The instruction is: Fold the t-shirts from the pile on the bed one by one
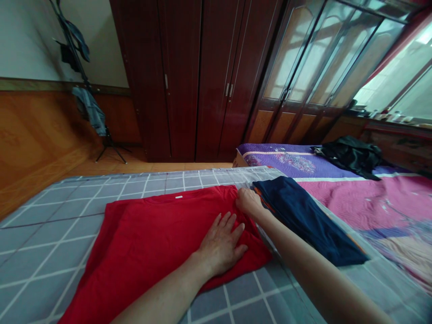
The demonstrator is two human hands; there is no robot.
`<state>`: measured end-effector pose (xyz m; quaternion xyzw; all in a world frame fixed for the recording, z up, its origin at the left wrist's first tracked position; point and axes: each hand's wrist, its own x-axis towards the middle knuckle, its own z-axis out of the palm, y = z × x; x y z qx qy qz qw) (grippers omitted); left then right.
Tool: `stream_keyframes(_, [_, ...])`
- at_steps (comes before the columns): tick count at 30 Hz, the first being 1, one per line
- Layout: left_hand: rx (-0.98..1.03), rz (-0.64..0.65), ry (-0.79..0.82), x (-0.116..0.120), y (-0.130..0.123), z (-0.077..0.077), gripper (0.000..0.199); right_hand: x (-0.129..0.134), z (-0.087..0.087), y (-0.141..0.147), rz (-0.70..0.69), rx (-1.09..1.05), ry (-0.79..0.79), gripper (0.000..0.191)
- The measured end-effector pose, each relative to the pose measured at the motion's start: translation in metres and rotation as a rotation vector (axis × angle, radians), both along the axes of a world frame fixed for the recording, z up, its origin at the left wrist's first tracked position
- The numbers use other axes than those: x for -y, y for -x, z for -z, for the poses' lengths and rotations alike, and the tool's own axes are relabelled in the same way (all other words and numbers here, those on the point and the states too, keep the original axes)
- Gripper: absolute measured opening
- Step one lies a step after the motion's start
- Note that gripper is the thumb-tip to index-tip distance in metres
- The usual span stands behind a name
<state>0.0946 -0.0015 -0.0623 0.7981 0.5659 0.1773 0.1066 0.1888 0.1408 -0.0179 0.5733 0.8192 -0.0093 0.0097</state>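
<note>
A red T-shirt lies spread on a grey checked cloth, with a small white label at its far neckline edge. My left hand rests flat on the shirt's right part, fingers spread. At the far right corner of the shirt, my right hand has its fingers closed on the red fabric. Just right of that hand lies a folded dark blue garment with orange trim along its edge; my right forearm passes close to its near side.
The grey checked cloth covers the surface beneath. Beyond it on the right is a bed with a purple and pink cover, a black garment lying on it. Dark red wardrobes stand behind. A coat stand with clothes is at left.
</note>
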Motion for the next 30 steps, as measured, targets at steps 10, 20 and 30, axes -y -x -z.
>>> stream_keyframes(10, [0.007, -0.001, 0.008, 0.001, 0.000, -0.001, 0.059, -0.023, 0.004, -0.020, 0.107, -0.060, -0.046, 0.031])
stream_keyframes(20, [0.020, -0.004, 0.015, 0.001, -0.001, -0.002, 0.058, -0.029, 0.014, 0.005, 0.014, -0.064, -0.114, 0.029])
stream_keyframes(30, [0.162, 0.015, 0.006, 0.000, 0.000, 0.000, 0.064, 0.006, 0.008, 0.002, -0.261, -0.268, -0.142, 0.035])
